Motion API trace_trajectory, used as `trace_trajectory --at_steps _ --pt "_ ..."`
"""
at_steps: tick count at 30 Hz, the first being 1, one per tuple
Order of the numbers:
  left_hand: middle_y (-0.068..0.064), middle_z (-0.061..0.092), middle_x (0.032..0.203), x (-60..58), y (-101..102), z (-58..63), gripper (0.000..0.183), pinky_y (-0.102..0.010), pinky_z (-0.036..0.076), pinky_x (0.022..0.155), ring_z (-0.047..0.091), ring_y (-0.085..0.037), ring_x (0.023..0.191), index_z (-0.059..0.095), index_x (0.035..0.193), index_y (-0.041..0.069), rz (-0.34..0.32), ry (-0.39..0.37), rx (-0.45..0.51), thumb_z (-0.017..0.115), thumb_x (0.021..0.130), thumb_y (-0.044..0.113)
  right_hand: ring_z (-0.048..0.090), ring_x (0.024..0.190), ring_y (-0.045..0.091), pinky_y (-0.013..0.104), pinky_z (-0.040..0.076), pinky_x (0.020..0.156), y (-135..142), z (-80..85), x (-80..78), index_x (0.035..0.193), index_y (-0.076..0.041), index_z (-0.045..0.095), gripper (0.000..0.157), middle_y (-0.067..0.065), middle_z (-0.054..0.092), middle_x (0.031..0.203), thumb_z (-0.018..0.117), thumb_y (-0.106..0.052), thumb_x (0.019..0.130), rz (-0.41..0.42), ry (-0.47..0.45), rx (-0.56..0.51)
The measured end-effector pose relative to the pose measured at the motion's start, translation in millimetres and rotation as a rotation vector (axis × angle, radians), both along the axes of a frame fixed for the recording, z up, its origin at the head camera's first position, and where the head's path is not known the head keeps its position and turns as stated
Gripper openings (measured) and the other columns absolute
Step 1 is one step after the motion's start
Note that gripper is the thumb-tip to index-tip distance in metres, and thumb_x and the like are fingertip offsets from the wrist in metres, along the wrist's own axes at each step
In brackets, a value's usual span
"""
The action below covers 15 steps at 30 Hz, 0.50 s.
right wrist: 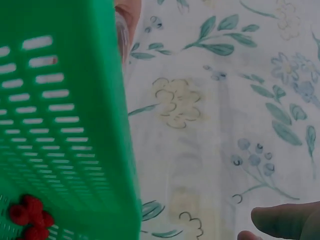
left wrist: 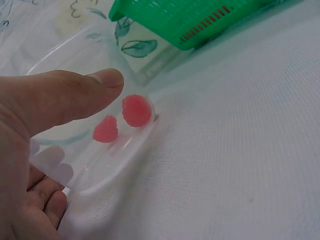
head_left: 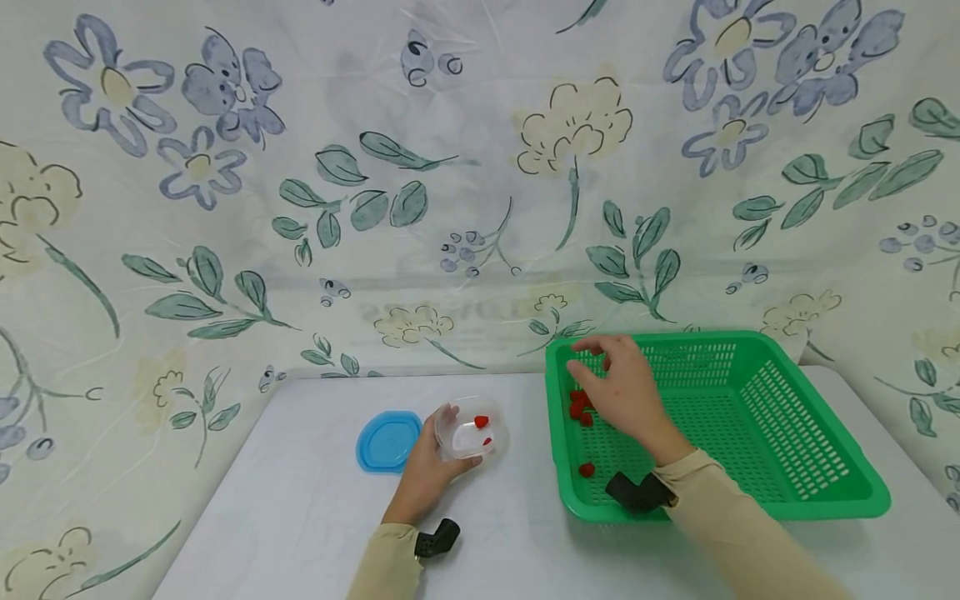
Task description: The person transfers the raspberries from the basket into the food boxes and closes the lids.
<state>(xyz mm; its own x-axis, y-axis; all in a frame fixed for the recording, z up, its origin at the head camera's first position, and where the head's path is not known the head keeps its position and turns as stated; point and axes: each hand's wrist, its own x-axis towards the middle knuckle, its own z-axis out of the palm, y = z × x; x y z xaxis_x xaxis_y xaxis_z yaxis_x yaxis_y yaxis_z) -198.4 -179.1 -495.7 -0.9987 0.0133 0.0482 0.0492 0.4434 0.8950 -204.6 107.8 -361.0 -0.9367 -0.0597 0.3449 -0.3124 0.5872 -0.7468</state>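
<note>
My left hand [head_left: 429, 473] grips a clear plastic tub [head_left: 459, 442], the thumb on the near side and fingers round the left. Two red raspberries [left wrist: 136, 110] rest inside it, seen through the wall in the left wrist view. My right hand [head_left: 626, 392] hovers over the left end of a green plastic basket [head_left: 720, 510], thumb and fingers apart with nothing visible between them. Below that hand, several raspberries [head_left: 577, 409] are clustered along the basket's left side, partly covered by it. A single raspberry [head_left: 587, 470] lies nearer the basket's front left corner.
A blue lid [head_left: 388, 442] lies on the white table [head_left: 300, 500], left of the tub. Behind the table hangs a flower-patterned cloth [head_left: 480, 183]. Slotted walls rise round the basket on the right.
</note>
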Motion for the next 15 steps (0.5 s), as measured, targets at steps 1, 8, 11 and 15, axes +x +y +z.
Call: trace_trajectory --at_steps 1,8,11,15 --pt "-0.009 0.045 0.154 0.0 0 0.3 0.097 -0.061 0.034 0.112 0.039 -0.037 0.141 0.031 0.154 0.005 0.002 -0.002 0.001 0.088 0.078 0.019 0.045 0.083 0.028 0.039 0.039 0.070 4 -0.9 -2.7 0.119 -0.001 0.068 0.027 0.022 0.056 0.114 0.066 -0.016 0.097 -0.001 -0.006 0.006" --pt "-0.008 0.045 0.154 -0.3 0 0.7 0.096 -0.060 0.032 0.113 0.036 -0.036 0.143 0.031 0.154 0.005 0.005 -0.013 0.007 0.088 0.078 0.019 0.045 0.081 0.029 0.041 0.039 0.071 26 -10.3 -19.8 0.118 0.002 0.068 0.027 0.024 0.056 0.112 0.065 -0.014 0.097 -0.005 0.008 0.038" --pt "-0.008 0.045 0.154 0.1 0 1.1 0.096 -0.061 0.033 0.113 0.037 -0.036 0.143 0.031 0.154 0.006 0.010 -0.014 0.007 0.089 0.078 0.019 0.044 0.078 0.027 0.040 0.038 0.069 34 -10.8 -24.5 0.117 0.003 0.068 0.026 0.024 0.056 0.111 0.064 -0.014 0.098 0.003 0.004 0.048" --pt "-0.008 0.045 0.154 0.7 1 1.6 0.097 -0.061 0.033 0.113 0.037 -0.036 0.142 0.032 0.154 0.006 0.014 -0.010 0.013 0.089 0.077 0.018 0.045 0.073 0.026 0.039 0.038 0.066 46 -13.1 -32.1 0.119 0.004 0.067 0.028 0.026 0.057 0.113 0.062 -0.015 0.099 0.010 -0.011 0.076"
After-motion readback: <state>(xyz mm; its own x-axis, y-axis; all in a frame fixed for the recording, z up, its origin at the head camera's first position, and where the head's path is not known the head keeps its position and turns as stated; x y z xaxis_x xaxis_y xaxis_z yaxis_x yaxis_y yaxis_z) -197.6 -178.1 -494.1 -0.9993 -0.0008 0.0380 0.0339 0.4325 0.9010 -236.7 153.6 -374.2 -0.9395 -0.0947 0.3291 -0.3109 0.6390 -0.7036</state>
